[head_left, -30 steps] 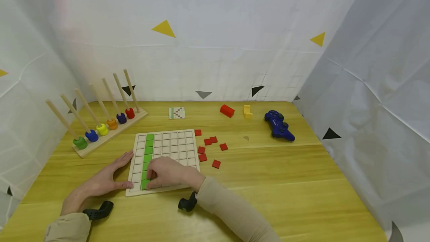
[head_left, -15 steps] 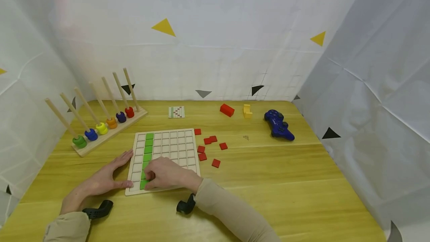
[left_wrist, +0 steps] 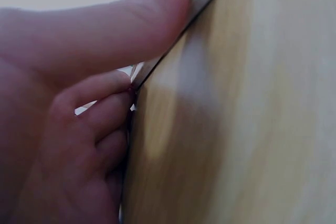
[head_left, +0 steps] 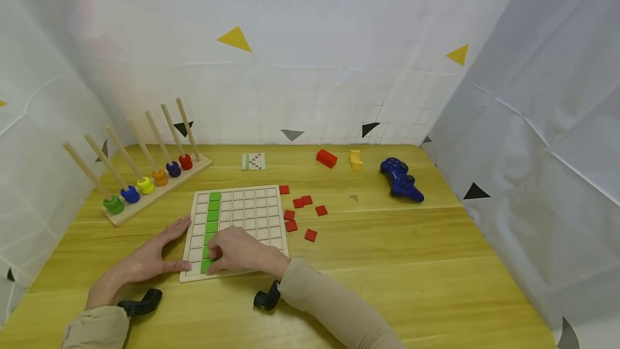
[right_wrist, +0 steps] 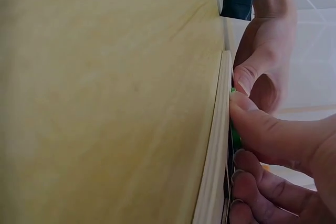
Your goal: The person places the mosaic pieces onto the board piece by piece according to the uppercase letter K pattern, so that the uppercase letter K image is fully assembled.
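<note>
A pale wooden grid board lies on the table, with a column of green square tiles set in its second column from the left. My right hand is over the lower part of the board, fingers curled, thumb and fingertips at the nearest green tile. The right wrist view shows that tile's green edge between thumb and fingers, low on the board. My left hand rests with extended fingers and thumb against the board's left edge; its thumb overlaps that edge in the left wrist view.
Several red square tiles lie scattered right of the board. A wooden peg stand with coloured rings stands at the left. Behind are a small pattern card, a red block, a yellow block and a blue game controller.
My right hand has shifted very slightly left at the nearest green tile. The left hand keeps its place on the board's edge, and the tiles look the same.
</note>
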The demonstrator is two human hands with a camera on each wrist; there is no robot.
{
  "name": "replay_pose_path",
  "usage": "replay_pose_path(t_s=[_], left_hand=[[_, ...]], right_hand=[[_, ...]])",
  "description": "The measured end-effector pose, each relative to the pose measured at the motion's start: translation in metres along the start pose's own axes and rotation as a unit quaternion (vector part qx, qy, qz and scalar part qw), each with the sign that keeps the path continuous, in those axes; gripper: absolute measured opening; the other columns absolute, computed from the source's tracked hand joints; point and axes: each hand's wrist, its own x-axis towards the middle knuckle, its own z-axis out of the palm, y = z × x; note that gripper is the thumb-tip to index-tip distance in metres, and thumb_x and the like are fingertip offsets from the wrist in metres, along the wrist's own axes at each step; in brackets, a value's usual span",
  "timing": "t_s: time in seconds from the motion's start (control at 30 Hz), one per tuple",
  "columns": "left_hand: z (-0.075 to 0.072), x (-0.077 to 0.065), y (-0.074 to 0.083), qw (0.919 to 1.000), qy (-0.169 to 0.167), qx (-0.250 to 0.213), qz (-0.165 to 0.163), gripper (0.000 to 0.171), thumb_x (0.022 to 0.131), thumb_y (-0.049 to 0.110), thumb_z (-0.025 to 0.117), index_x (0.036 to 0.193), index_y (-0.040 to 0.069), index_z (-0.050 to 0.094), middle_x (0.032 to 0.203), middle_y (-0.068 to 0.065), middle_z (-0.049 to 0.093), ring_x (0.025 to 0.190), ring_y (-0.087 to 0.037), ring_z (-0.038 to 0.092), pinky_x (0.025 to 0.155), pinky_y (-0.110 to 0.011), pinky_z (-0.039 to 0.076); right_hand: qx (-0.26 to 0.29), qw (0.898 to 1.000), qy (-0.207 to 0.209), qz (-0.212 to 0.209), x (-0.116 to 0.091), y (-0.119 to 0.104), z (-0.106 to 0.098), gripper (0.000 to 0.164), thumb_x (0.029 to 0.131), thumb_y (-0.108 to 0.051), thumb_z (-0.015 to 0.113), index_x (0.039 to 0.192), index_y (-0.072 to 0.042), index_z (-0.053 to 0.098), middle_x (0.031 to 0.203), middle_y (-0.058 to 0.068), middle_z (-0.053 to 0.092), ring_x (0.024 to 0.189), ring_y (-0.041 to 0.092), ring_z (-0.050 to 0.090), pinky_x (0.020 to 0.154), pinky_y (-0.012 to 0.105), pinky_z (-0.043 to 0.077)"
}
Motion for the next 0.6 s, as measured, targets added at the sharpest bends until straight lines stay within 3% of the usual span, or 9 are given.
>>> replay_pose_path(t_s=[0.23, 0.6], left_hand=[[0.0002, -0.0005, 0.0011, 1.0, -0.003, -0.001, -0.008, 0.104, 0.082, 0.044, 0.079, 0.161, 0.012, 0.02, 0.165, -0.024, 0.011, 0.147, -0.057, 0.008, 0.108, -0.077, 0.013], [0.0, 0.0, 0.0002, 1.0, -0.003, -0.001, -0.005, 0.103, 0.082, 0.044, 0.079, 0.16, 0.011, 0.021, 0.165, -0.025, 0.011, 0.147, -0.057, 0.008, 0.109, -0.077, 0.013]], right_hand=[[0.037, 0.999, -0.013, 0.023, 0.0003, 0.0, 0.0004, 0.024, 0.08, -0.044, 0.082, 0.083, -0.025, 0.067, 0.072, -0.021, 0.058, 0.068, -0.007, 0.052, 0.061, 0.007, 0.039], [0.054, 0.998, -0.023, 0.018, 0.001, 0.0037, 0.0008, 0.023, 0.083, -0.043, 0.081, 0.091, -0.024, 0.07, 0.075, -0.021, 0.06, 0.069, -0.009, 0.054, 0.062, 0.006, 0.042]])
